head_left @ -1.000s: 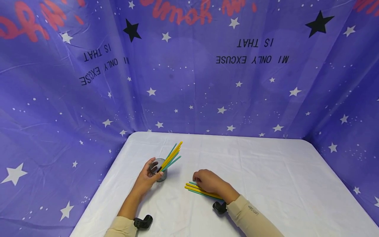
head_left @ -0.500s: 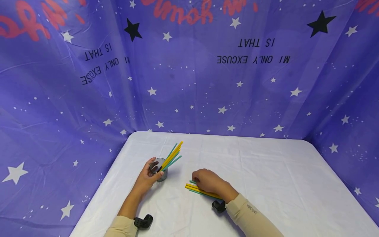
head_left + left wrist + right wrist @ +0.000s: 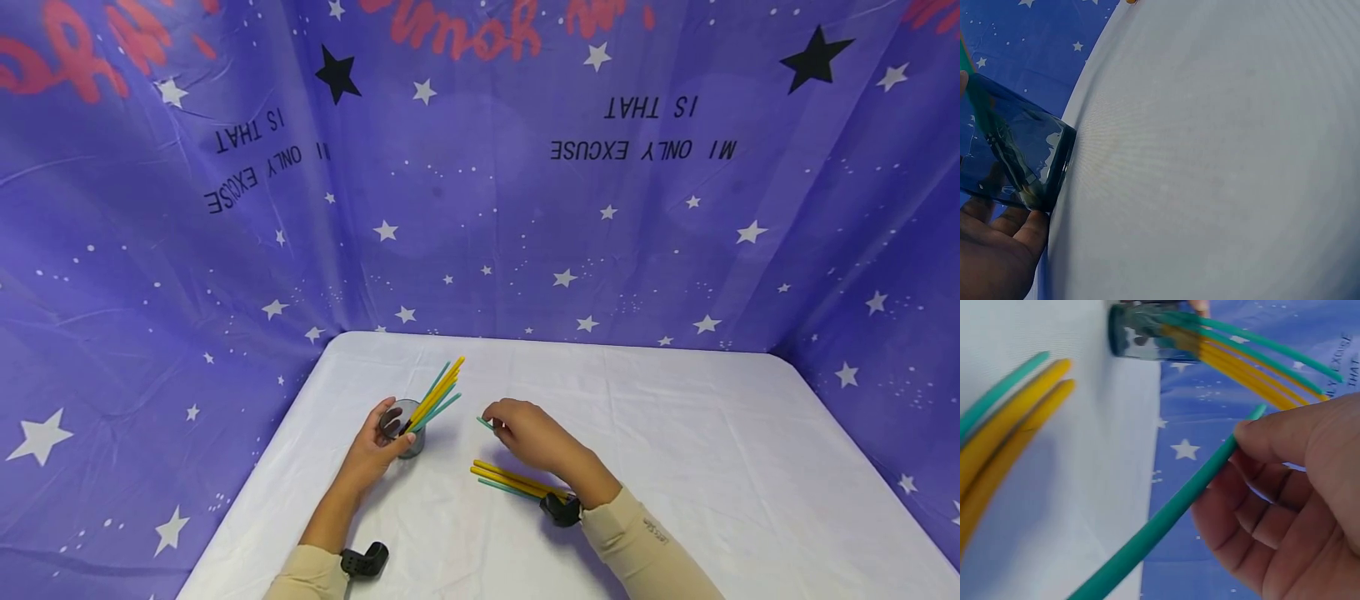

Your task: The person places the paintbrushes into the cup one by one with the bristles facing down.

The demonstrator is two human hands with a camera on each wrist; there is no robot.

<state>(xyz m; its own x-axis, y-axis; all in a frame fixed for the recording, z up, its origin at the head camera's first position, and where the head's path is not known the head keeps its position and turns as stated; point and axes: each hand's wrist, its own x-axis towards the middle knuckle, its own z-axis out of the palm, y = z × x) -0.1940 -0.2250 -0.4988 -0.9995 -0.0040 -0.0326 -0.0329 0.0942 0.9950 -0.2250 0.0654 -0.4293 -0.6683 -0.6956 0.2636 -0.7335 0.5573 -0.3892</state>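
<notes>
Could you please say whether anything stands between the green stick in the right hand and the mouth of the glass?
The yellow and green sticks in the glass lean out on the side facing the right hand, partly in the way. Nothing else visible stands between the held stick and the glass; loose sticks lie aside.

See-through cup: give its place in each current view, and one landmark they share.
Head: see-through cup left of centre, below mid-height, held in the left hand.
Left wrist: see-through cup at the left edge, about mid-height.
Right wrist: see-through cup at the top, near the middle.
Shared landmark: star-printed cloth.
</notes>
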